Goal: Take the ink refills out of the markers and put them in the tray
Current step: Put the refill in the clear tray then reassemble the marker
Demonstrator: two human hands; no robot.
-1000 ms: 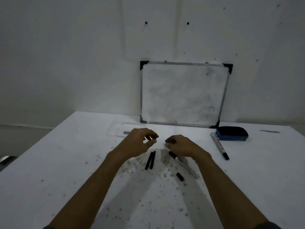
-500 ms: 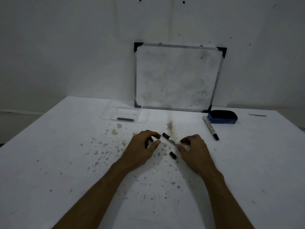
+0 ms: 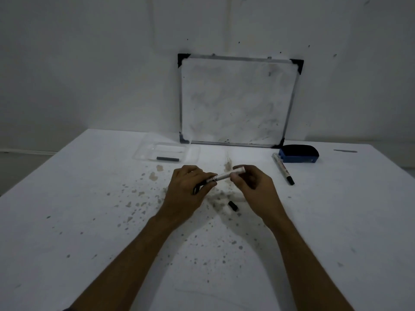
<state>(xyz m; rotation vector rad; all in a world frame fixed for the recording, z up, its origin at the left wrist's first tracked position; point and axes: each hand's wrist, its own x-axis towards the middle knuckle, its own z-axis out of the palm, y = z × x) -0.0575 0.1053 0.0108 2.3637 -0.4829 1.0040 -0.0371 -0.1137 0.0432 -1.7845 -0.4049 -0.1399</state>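
Both hands hold one white marker [image 3: 224,176] level above the table's middle. My left hand [image 3: 188,191] grips its dark end, my right hand [image 3: 251,185] its white rear end. Black pieces show under my left fingers; what they are I cannot tell. A small black cap [image 3: 233,206] lies on the table just below the hands. The clear plastic tray [image 3: 143,153] sits at the back left with one dark ink refill [image 3: 168,158] in it. A second marker [image 3: 283,168] lies to the right, apart from my hands.
A small whiteboard [image 3: 238,99] leans on the wall at the table's back. A blue eraser [image 3: 299,153] sits by its right corner, and a thin grey object [image 3: 345,151] lies farther right. The white table [image 3: 89,221] is speckled with stains.
My right hand lifted the marker off the table and my left hand took its dark end. The view tilted down and closer.
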